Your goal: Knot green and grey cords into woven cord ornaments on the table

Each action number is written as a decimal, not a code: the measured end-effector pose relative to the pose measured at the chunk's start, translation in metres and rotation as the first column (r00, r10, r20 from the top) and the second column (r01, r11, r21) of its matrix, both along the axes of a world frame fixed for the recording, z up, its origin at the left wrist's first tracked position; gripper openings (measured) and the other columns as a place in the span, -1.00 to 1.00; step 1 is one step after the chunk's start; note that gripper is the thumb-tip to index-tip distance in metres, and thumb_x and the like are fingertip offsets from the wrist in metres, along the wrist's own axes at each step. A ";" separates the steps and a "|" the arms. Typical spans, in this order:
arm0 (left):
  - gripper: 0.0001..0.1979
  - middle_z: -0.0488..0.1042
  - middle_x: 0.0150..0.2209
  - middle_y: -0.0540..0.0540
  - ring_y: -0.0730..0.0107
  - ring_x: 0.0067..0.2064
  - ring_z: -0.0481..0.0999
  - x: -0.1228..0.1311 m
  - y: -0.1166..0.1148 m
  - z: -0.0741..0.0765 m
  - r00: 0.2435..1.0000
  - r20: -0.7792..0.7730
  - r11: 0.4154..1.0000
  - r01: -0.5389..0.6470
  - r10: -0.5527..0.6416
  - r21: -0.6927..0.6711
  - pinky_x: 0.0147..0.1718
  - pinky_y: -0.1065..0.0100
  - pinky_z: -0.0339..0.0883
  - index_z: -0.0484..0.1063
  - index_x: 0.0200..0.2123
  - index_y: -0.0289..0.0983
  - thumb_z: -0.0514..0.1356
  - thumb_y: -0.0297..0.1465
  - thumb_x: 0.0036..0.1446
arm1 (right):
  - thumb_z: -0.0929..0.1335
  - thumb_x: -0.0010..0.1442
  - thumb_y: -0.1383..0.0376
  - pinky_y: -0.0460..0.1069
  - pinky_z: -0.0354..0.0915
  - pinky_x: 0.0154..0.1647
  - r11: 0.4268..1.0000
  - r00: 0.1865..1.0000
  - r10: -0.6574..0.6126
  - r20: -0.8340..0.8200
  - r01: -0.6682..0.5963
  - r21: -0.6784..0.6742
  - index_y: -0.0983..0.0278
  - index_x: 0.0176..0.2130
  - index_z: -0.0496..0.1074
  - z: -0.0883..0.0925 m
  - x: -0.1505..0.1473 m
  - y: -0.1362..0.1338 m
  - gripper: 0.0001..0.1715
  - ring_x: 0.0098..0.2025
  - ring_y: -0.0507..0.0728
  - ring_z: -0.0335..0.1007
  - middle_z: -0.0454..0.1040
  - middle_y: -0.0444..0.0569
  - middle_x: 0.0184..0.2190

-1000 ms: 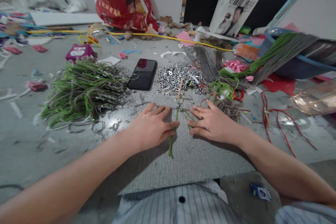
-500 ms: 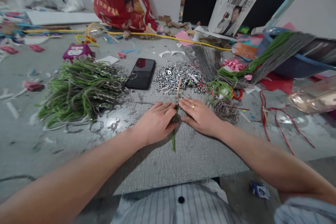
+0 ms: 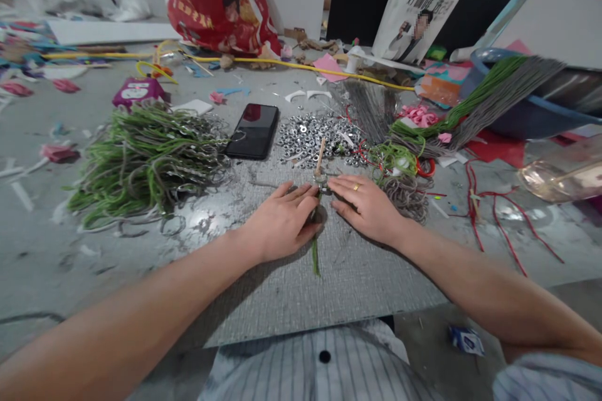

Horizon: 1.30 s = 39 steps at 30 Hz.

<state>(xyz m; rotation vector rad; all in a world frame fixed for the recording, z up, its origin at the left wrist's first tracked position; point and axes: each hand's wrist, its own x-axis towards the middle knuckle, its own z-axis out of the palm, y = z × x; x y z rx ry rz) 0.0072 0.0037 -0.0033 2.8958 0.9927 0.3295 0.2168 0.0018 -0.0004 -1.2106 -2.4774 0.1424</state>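
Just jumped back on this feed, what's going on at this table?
A person is working on a green cord with bare hands. The left hand lies over part of it, while the right hand rests just beside, fingertips close to its upper end; whether either grips it is hidden. A thin wooden stick lies just beyond. Further back are small silver metal pieces and a black smartphone.

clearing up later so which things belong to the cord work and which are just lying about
Likely part of it:
- green cord by the left hand
- heaped green and grey cords
- small metal pieces

Seemingly just lying about:
- phone
- red bag
- purple box
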 end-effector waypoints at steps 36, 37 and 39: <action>-0.57 0.21 0.20 -0.38 0.02 0.24 0.16 0.000 -0.004 0.001 0.999 -0.030 0.996 -0.014 0.012 -0.092 0.16 0.05 0.16 0.26 0.06 -0.45 0.01 -0.30 0.22 | 0.15 0.30 0.22 0.18 0.25 0.14 0.993 0.968 0.113 0.223 -0.103 -0.059 0.40 0.02 0.41 0.006 0.003 -0.007 -0.54 0.16 0.23 0.25 0.38 0.17 0.08; -0.58 0.21 0.20 -0.38 0.03 0.24 0.17 -0.001 -0.004 0.001 1.000 -0.023 0.996 -0.011 0.009 -0.091 0.16 0.05 0.16 0.27 0.05 -0.45 0.01 -0.30 0.22 | 0.15 0.30 0.22 0.16 0.26 0.13 0.994 0.974 0.104 0.203 -0.095 -0.055 0.37 0.02 0.42 0.007 0.003 -0.007 -0.55 0.14 0.21 0.28 0.41 0.13 0.05; -0.59 0.22 0.19 -0.37 0.05 0.23 0.18 -0.001 -0.003 0.000 1.000 -0.011 0.996 -0.008 0.007 -0.086 0.16 0.05 0.17 0.28 0.05 -0.42 0.01 -0.30 0.21 | 0.13 0.31 0.25 0.13 0.27 0.13 0.997 0.986 0.078 0.148 -0.073 -0.034 0.33 0.02 0.42 0.007 0.004 -0.005 -0.56 0.11 0.16 0.33 0.44 0.07 0.02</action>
